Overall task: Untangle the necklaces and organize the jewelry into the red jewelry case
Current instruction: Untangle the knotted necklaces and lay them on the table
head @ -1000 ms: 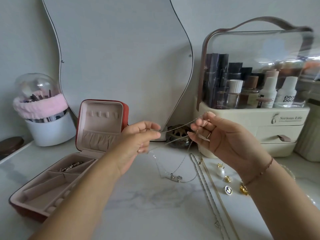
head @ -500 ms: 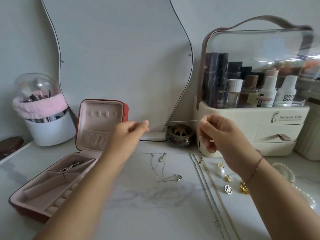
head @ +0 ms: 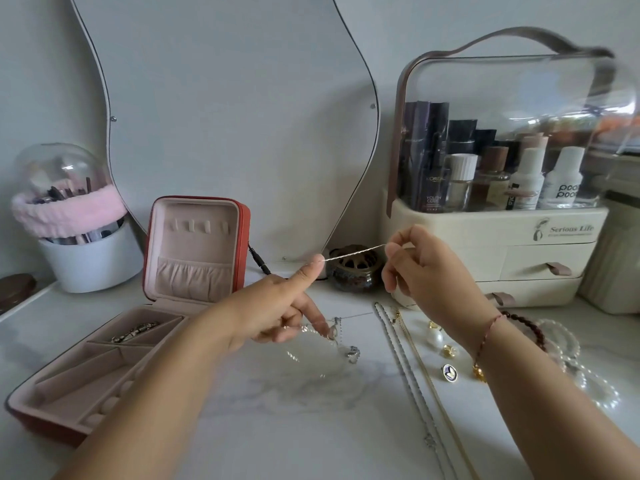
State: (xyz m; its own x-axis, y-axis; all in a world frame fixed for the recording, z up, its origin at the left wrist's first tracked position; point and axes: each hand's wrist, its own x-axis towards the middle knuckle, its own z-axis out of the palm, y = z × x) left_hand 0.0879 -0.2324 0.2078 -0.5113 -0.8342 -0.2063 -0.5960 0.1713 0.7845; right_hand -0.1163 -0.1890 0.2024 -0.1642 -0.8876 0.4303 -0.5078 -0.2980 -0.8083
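Observation:
A thin silver necklace point(head: 353, 253) is stretched taut in the air between my two hands. My left hand point(head: 277, 306) pinches one end of it between thumb and forefinger. My right hand point(head: 426, 268) pinches the other end. The rest of that chain hangs down from my left hand and ends in a small pendant tangle point(head: 348, 348) on the marble top. The red jewelry case point(head: 239, 237) stands open at the left, lid upright, with a dark piece point(head: 135, 332) in one compartment. A silver chain point(head: 401, 358) and a gold chain point(head: 426, 368) lie straight on the right.
Earrings and a pin point(head: 448, 372), a dark bead bracelet point(head: 526, 323) and pearl strands point(head: 585, 372) lie by my right wrist. A cosmetics organizer point(head: 495, 237), a small brown pot point(head: 356, 271), a wavy mirror point(head: 225, 116) and a brush holder point(head: 79, 251) line the back.
My left hand has moved right and down toward the chain pile. The stretch of chain between my hands is shorter, and the hanging part has shifted on the table.

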